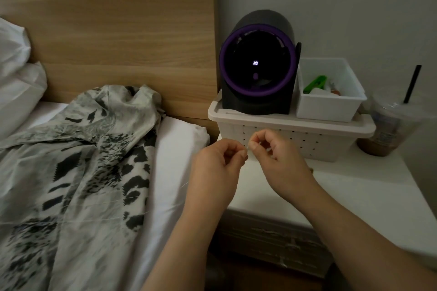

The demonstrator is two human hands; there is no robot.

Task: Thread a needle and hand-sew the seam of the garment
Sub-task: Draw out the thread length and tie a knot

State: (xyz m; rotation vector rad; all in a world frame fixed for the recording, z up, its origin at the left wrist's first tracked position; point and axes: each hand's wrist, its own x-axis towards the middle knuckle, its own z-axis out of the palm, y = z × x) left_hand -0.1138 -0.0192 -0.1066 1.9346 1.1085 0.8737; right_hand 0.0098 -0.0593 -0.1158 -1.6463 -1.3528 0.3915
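A grey-white garment [78, 172] with black patches lies spread on the bed at the left. A thin white thread [132, 198] trails across it toward my hands. My left hand [217, 165] and my right hand [276, 156] meet fingertip to fingertip above the gap between the bed and the bedside table. Each pinches something very fine between thumb and forefinger. It looks like the thread end and a needle [248, 147], but which hand has which I cannot tell.
A white bedside table [343, 196] carries a perforated white basket [283, 139] just beyond my hands. On it stand a black device with a purple ring [257, 64] and a small white bin [328, 101]. An iced drink cup with a straw [390, 125] stands at the right. Pillows [14, 73] lie at far left.
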